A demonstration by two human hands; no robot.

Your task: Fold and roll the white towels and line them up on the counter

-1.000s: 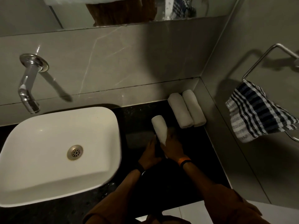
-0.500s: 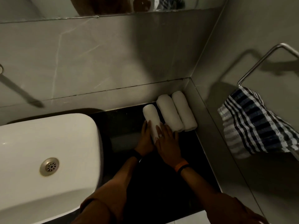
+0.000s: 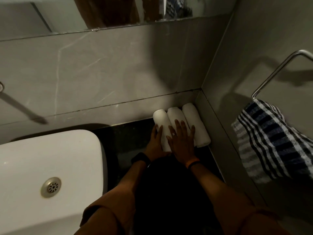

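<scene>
Lining up seems nearly done: three white rolled towels are pressed together by flat, open hands at the dark worktop's back right corner.

counter: black, speckled, dim; runs into the corner where back wall meets right wall
basin: white, sits on counter at left, metal drain visible
left roll: white towel, on counter
middle roll: touching left roll
right roll: touching middle roll, just beside right wall upstand
row: three rolls parallel, far ends near back wall
</scene>
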